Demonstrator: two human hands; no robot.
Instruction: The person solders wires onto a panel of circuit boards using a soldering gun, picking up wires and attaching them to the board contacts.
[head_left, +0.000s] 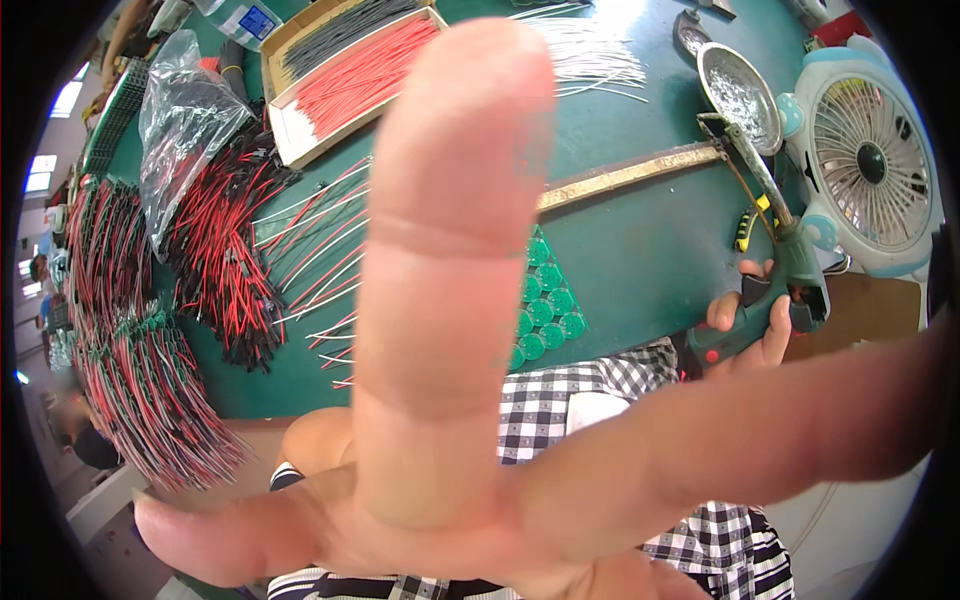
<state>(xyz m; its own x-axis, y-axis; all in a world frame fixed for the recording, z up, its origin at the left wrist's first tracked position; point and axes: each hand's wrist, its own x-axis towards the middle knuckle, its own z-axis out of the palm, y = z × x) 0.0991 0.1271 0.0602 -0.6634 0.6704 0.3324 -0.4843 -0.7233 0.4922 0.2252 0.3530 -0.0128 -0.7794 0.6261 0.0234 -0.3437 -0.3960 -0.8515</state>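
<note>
**Worker seated at a green desk [640, 260], seen from above.** The left hand [450, 400] is raised just before the lens and fills the middle of the view. It is released, with the fingers spread and nothing in its grasp: one finger points upward, the thumb lies to the lower left, and another finger runs off to the right.

The right hand [748, 325] is clenched around the grip of a green-handled tool [790, 280] at the near right edge of the desk. The tool's metal neck slopes up and away toward a metal ladle [740, 95] with a shiny filling; whether the two touch cannot be told. A brass-coloured bar [630, 175] lies across the desk to the left of the ladle, and a small yellow-and-black tool [745, 230] lies just beside the neck.

A white desk fan [865, 160] stands at the right. A panel of round green circuit boards [545, 310] shows just right of the raised finger, at the near edge. At the far left a cardboard box [360, 75] holds red and grey wires, with a clear plastic bag [185, 120] near it. Bundles of red-and-black wires [220, 260] cover the left of the desk, with loose cut wires [320, 250] beside them. Checked clothing [570, 400] covers the worker's lap.
</note>
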